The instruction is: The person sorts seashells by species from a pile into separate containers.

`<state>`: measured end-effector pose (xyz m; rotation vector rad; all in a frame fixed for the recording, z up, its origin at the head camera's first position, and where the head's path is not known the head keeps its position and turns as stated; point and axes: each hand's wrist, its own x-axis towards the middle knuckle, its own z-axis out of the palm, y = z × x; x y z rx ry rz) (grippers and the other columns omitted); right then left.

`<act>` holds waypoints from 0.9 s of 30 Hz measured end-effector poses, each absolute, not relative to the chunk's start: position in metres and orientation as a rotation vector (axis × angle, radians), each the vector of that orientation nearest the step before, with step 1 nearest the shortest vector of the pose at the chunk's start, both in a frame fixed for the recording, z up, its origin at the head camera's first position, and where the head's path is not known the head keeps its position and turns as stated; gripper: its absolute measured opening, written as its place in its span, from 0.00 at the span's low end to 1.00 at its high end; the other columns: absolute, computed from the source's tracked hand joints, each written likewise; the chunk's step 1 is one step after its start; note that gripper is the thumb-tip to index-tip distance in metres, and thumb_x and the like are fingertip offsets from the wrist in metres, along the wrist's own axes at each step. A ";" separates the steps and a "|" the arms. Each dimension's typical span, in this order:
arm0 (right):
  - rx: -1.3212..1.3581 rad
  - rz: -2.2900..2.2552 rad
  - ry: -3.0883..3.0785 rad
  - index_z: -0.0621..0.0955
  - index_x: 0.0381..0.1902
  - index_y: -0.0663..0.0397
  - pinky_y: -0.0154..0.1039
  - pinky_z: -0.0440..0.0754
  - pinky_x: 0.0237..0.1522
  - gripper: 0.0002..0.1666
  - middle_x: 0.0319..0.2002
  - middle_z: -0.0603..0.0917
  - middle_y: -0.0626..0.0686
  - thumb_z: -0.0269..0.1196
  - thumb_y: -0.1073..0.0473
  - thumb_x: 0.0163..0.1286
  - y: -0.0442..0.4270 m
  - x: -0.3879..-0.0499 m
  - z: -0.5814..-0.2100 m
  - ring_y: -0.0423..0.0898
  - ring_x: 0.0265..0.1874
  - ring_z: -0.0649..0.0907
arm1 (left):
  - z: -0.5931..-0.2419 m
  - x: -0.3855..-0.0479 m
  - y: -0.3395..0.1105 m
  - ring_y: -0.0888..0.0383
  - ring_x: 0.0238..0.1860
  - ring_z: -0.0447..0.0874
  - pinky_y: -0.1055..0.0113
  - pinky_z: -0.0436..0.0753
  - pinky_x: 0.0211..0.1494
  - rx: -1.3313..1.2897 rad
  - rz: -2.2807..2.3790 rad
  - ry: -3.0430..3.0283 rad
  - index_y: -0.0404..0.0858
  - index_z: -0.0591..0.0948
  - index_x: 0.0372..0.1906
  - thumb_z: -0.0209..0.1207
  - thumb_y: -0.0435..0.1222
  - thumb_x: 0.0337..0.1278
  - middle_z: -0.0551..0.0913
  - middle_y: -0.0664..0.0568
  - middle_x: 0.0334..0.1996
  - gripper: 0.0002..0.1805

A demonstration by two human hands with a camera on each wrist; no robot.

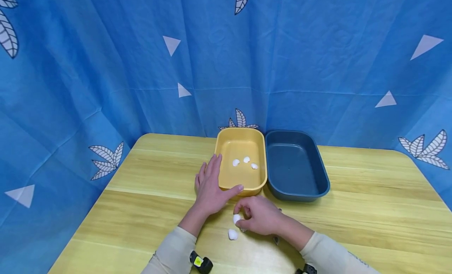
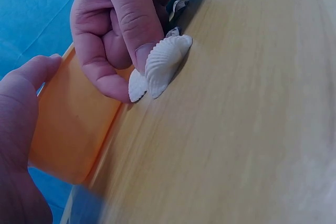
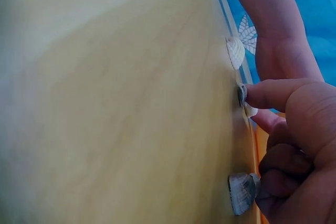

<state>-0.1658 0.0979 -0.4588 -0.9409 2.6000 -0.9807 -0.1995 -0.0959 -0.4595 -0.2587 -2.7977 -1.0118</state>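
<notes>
My right hand pinches a small white seashell between thumb and index finger, low over the table. Nearer to me lies another white seashell, whose ribs show in the left wrist view. A darker seashell sits by the right thumb. My left hand rests at the near left corner of the yellow tray, fingers straight along its left side and thumb on the front rim. Inside that tray are three white seashells.
Right against the yellow tray stands a dark blue tray. Greyish shells lie around and partly under the right hand and wrist. The wooden table reaches back to a blue patterned curtain.
</notes>
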 end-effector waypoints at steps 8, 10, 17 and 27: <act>-0.919 -1.062 2.573 0.84 0.33 0.39 0.32 0.67 0.21 0.10 0.13 0.68 0.37 0.76 0.53 0.57 0.103 -0.162 -0.450 0.33 0.15 0.68 | -0.460 -0.200 -0.095 0.39 0.76 0.41 0.37 0.42 0.71 -0.264 -1.003 -2.796 0.52 0.48 0.81 0.61 0.72 0.46 0.46 0.55 0.80 0.62; -0.923 -1.103 2.578 0.84 0.33 0.39 0.32 0.66 0.21 0.10 0.13 0.66 0.37 0.76 0.53 0.57 0.106 -0.160 -0.444 0.33 0.15 0.67 | -0.459 -0.200 -0.095 0.38 0.76 0.42 0.37 0.42 0.71 -0.264 -1.001 -2.793 0.52 0.48 0.81 0.61 0.72 0.45 0.46 0.55 0.80 0.62; -0.912 -1.281 2.562 0.84 0.36 0.42 0.32 0.68 0.24 0.10 0.14 0.59 0.37 0.75 0.56 0.58 0.121 -0.158 -0.422 0.34 0.16 0.61 | -0.458 -0.201 -0.095 0.38 0.76 0.41 0.36 0.42 0.71 -0.260 -1.005 -2.794 0.51 0.49 0.81 0.61 0.71 0.45 0.46 0.56 0.80 0.62; -0.800 -1.458 2.629 0.84 0.38 0.48 0.36 0.68 0.25 0.11 0.16 0.56 0.40 0.75 0.55 0.60 0.140 -0.172 -0.378 0.38 0.15 0.59 | -0.459 -0.201 -0.095 0.38 0.76 0.40 0.36 0.41 0.71 -0.254 -1.008 -2.806 0.52 0.47 0.81 0.61 0.71 0.46 0.44 0.56 0.80 0.62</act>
